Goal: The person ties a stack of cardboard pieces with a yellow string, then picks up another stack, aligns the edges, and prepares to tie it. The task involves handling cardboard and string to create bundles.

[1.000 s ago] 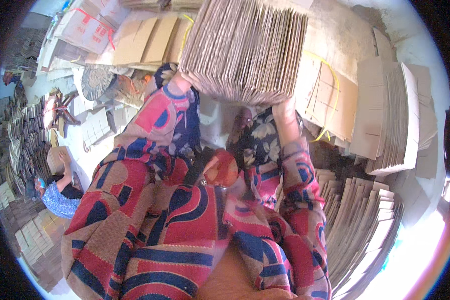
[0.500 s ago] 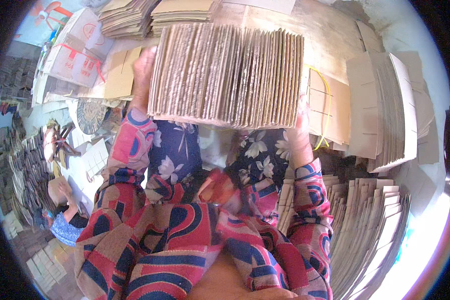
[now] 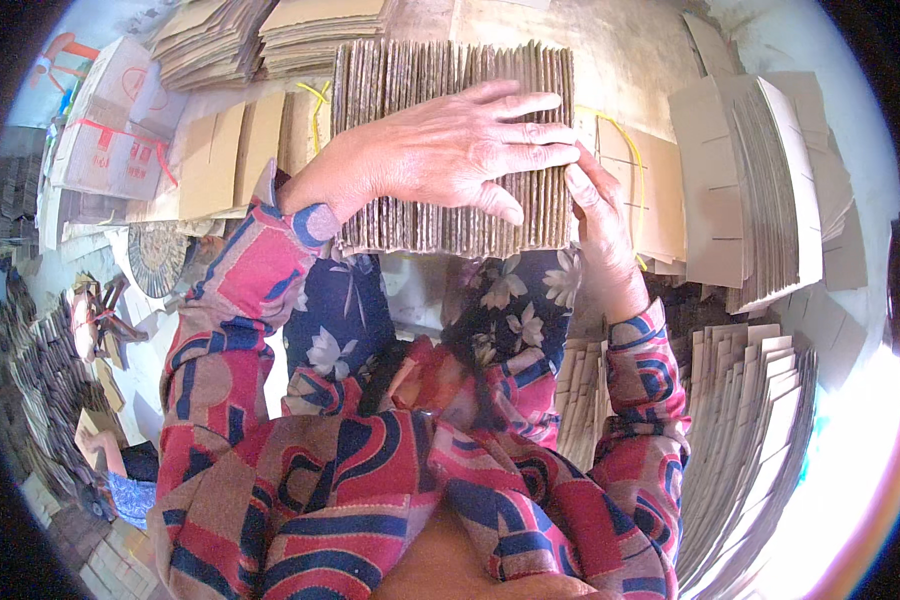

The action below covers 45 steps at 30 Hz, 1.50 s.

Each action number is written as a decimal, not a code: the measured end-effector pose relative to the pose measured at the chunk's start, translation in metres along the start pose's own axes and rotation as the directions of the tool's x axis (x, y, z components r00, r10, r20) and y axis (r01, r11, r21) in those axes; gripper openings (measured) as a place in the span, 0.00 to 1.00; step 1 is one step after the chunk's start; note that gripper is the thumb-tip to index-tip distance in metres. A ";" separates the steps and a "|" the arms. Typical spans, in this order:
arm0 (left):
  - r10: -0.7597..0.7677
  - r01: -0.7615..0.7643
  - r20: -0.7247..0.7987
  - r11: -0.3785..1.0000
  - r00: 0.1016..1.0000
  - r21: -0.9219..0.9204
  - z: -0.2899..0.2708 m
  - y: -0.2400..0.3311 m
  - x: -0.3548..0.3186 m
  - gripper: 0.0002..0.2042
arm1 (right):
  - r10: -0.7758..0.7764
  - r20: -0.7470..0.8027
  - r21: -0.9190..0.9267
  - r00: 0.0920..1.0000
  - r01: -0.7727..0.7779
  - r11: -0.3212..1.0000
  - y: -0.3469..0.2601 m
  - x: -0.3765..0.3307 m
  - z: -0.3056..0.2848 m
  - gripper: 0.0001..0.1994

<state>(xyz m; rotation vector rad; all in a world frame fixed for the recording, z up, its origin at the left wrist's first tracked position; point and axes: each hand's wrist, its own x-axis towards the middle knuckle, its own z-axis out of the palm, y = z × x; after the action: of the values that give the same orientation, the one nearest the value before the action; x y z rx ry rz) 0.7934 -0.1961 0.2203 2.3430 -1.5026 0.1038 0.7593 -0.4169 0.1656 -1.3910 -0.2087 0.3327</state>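
A thick row of corrugated cardboard sheets [image 3: 420, 225] stands on edge in front of me, its fluted edges facing up. My left hand [image 3: 450, 150] lies across the top of this stack, fingers spread toward its right end and holding nothing. At that right end my right hand [image 3: 598, 205] is bent against the outer sheet, thumb at the edge, its tips close to my left fingertips. Some of its fingers are hidden. A yellow strap [image 3: 630, 150] curves out on the right side of the stack, and a yellow piece also shows at the left.
Flat cardboard piles [image 3: 325, 35] lie at the back left, near a white box with red tape [image 3: 110, 150]. Further cardboard stacks [image 3: 780, 180] stand at the right, with more upright sheets [image 3: 740, 410] below. Another person's arm [image 3: 105, 450] shows at the lower left.
The cardboard stack was held between both hands and now stands on the surface, slightly farther left at its right end. My left hand has moved from its left end onto its top.
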 end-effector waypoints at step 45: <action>0.014 -0.022 0.071 0.993 0.997 0.114 -0.007 -0.003 0.001 0.45 | -0.253 -0.058 -0.430 0.966 0.205 0.879 -0.028 -0.004 -0.012 0.30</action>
<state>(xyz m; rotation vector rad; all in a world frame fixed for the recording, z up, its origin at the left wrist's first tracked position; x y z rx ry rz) 0.7970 -0.1934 0.2259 2.4468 -1.5906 0.1171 0.7629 -0.4334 0.1918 -1.7871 -0.3650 0.0050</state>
